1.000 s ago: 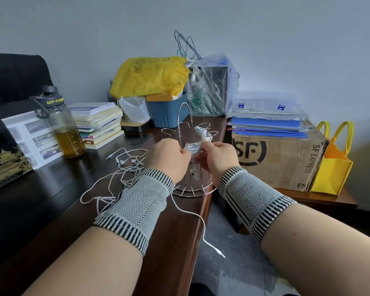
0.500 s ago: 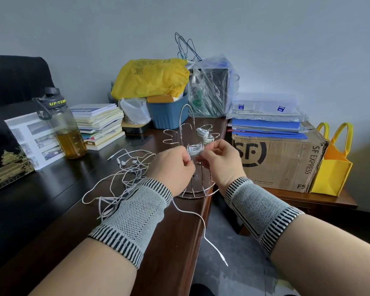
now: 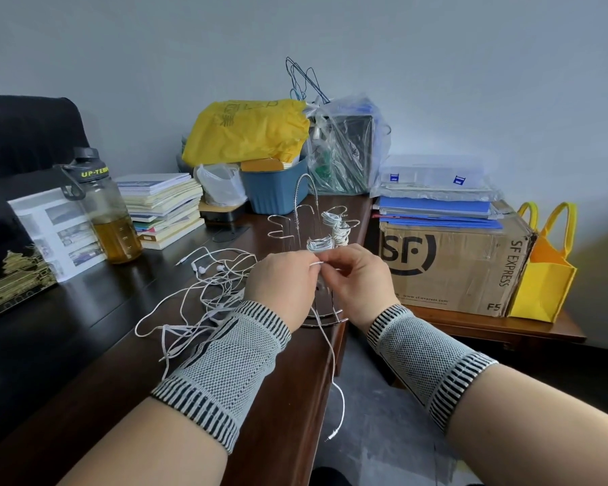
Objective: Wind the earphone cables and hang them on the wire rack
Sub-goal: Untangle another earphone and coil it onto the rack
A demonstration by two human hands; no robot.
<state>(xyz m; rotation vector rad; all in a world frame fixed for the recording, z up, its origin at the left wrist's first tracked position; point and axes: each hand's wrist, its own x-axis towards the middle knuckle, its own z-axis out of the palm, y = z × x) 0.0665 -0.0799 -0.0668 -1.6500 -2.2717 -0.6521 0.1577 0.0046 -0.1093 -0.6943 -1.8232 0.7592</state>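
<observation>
At frame center, the left hand (image 3: 283, 280) and right hand (image 3: 357, 278) pinch a half-wound earphone cable (image 3: 319, 244) before the wire rack (image 3: 308, 219), where 2 coils hang; snug, even turns should keep the dangling tail (image 3: 334, 373) from snagging.

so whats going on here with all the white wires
A person is winding earphone cables into small coils. Both hands, the left hand and the right hand, pinch a part-wound coil in front of the wire rack, its loose end trailing off the table edge. Two finished coils already hang on the rack. A tangle of unwound earphones lies to the left.
</observation>
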